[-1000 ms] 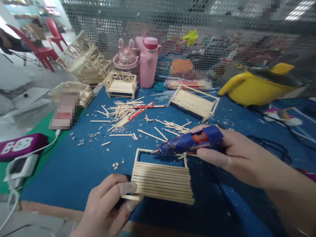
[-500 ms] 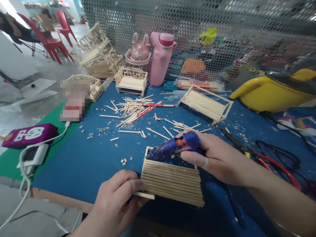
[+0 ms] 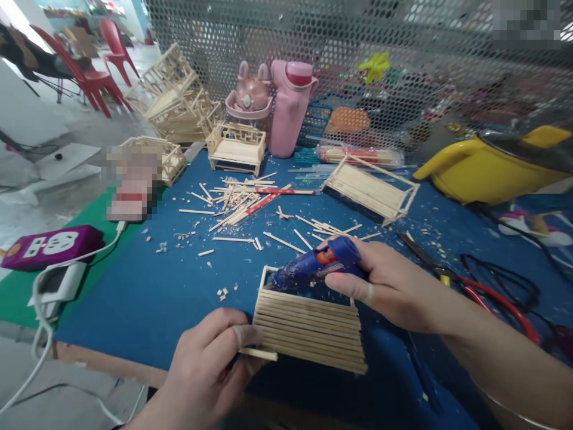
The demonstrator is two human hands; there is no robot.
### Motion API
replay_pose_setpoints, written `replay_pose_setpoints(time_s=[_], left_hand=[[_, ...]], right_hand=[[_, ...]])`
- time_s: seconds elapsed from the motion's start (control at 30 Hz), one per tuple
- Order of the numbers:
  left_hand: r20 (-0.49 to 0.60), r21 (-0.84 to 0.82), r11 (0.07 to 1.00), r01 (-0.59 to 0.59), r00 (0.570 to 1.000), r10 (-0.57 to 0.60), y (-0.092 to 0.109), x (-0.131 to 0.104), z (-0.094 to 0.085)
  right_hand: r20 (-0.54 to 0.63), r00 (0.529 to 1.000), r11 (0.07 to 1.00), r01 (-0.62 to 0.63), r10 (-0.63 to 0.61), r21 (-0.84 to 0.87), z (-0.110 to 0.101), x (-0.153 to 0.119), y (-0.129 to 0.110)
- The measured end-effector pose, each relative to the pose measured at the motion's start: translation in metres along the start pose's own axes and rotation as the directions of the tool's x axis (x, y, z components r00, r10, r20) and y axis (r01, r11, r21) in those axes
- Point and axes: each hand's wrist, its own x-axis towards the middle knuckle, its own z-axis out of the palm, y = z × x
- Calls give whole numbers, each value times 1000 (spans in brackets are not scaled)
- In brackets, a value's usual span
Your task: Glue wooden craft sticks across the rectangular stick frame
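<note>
A slatted panel of thin wooden sticks (image 3: 311, 328) lies near the front of the blue table, with a bare frame part at its far edge. My left hand (image 3: 215, 358) grips the panel's left edge, and a short loose stick (image 3: 259, 354) pokes out from its fingers. In my right hand (image 3: 376, 278) is a blue glue gun (image 3: 317, 263), fingers wrapped round it. The gun's nozzle points left and sits at the far left corner of the frame.
Loose sticks (image 3: 242, 200) are scattered on the blue table (image 3: 134, 292). Behind stand a small wooden bench (image 3: 237, 149), a tilted bench frame (image 3: 369, 188) and a pink bottle (image 3: 290, 110). Red-handled pliers (image 3: 496, 301) lie right, below a yellow pot (image 3: 487, 167). A purple power strip (image 3: 56, 245) sits left.
The whole view has shifted very slightly. Both hands keep their holds, and the nozzle stays at the frame's far left corner.
</note>
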Motion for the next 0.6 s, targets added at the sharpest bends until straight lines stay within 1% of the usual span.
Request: replay_pose_setpoints(time_s=[0.17,0.3,0.4,0.47,0.53,0.6], left_hand=[[-1,17,1000,-4,1000,4,-2,-3,1],[27,8,1000,22,999,-22,-3,-4,0],[27,4,1000,8,1000,-8,-4,-3,-1],[20,13,1000,-12,1000,12,-4,-3,-1],[13,17,1000,-24,1000,23,-4,-2,0],[-36,29,1000,-4,999,5,-3,-3,2]], right_hand=[[-27,999,1000,27,-27,-9,2,1,4],[-21,999,999,44,-44,-22,2,0,4],[-26,997,997,71,-71,-9,-1,-4,5],[-39,996,996,84,-84,-6,-6,-11,9],[-110,992,998,66,-68,-17,-13,-21,19],[-256,966,998,7,-21,-56,-23,-31,32]])
